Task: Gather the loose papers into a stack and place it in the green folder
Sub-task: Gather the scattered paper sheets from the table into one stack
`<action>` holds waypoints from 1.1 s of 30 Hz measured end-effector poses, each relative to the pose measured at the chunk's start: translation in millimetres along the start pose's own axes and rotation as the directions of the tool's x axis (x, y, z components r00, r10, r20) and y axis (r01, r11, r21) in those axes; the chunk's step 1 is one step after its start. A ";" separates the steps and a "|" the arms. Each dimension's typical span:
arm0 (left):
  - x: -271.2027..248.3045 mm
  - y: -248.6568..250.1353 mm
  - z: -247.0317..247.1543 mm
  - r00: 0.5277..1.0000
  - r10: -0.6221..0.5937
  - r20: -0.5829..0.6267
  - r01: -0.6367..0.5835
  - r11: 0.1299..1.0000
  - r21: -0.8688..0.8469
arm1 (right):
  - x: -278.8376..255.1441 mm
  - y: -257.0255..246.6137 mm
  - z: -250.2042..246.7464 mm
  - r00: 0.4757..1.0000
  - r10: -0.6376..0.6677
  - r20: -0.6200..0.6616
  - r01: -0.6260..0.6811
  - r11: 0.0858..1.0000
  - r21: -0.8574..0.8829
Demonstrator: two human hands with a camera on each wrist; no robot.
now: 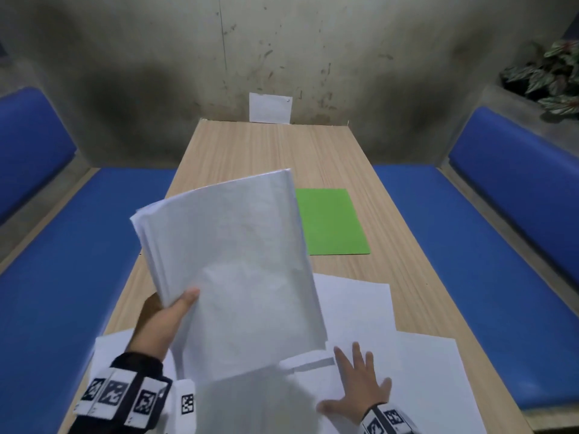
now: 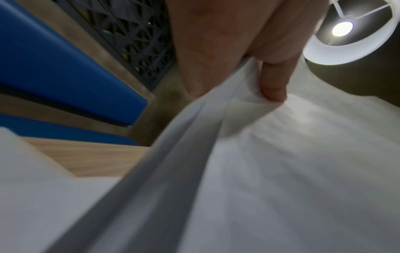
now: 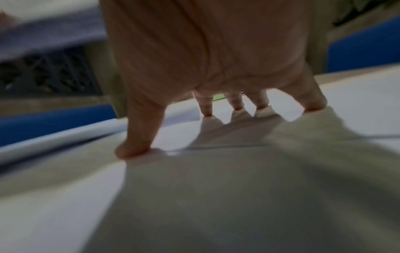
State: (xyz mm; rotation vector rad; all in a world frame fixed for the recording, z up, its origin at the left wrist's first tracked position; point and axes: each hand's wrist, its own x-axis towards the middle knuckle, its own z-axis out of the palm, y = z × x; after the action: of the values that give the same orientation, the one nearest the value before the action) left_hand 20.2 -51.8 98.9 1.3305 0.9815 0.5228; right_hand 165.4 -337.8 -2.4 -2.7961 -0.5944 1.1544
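Observation:
My left hand [image 1: 170, 311] grips a thick stack of white papers [image 1: 232, 270] by its near left edge and holds it tilted above the table. In the left wrist view the thumb [image 2: 271, 82] pinches the stack [image 2: 270, 162] against the palm. My right hand [image 1: 357, 386] lies spread, fingers straight, pressing on loose white sheets [image 1: 416, 380] at the table's near end. The right wrist view shows its fingertips [image 3: 134, 150] touching the paper [image 3: 194, 196]. The green folder [image 1: 332, 220] lies shut and flat on the wooden table [image 1: 250, 148], beyond the stack and to its right.
Blue benches [image 1: 69, 252] run along both sides of the table. A white paper [image 1: 270, 108] leans on the stained wall at the table's far end. A leafy plant [image 1: 548, 76] sits on a ledge at the upper right. More loose sheets [image 1: 109, 349] lie under my left wrist.

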 end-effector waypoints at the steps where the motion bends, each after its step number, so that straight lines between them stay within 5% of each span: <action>1: 0.4 -4.2 -9.9 0.999 -0.039 0.007 0.039 0.999 0.020 | 3.0 1.8 -2.5 1.000 0.007 0.001 -0.007 1.000 -0.015; 12: -18.5 -69.0 -55.7 0.966 -0.255 -0.034 0.252 0.912 0.323 | 31.0 25.6 -47.8 0.999 -0.011 -0.038 0.010 1.000 -0.009; 14: -17.7 -76.3 -58.0 0.959 -0.277 -0.059 0.279 0.888 0.365 | 30.4 33.3 -50.1 0.974 0.113 -0.197 -0.083 0.984 0.156; 16: -15.2 -83.3 -59.5 0.957 -0.268 -0.108 0.288 0.850 0.441 | 32.7 43.3 -50.0 0.883 0.347 -0.316 -0.248 0.917 0.313; 18: -12.3 -90.7 -59.7 0.955 -0.234 -0.180 0.295 0.768 0.568 | 36.9 50.2 -48.2 0.798 0.529 -0.289 -0.395 0.821 0.413; 20: -9.6 -95.3 -57.8 0.949 -0.237 -0.208 0.315 0.691 0.651 | 38.0 50.8 -45.0 0.766 0.584 -0.267 -0.438 0.779 0.448; 26: -8.2 -104.5 -37.2 0.946 -0.286 -0.152 0.304 0.620 0.723 | 39.6 32.9 -47.8 0.788 0.530 -0.313 -0.385 0.822 0.420; 33: -10.0 -85.4 -19.1 0.937 -0.338 -0.088 0.305 0.666 0.681 | 38.4 42.6 -66.1 0.879 0.397 -0.266 -0.175 0.785 0.594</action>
State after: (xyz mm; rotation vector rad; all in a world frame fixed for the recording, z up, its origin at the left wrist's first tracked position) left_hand -18.5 -67.0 21.3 1.7543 1.4175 -0.1916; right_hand 249.7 -356.8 11.0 -2.5126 0.2042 0.6272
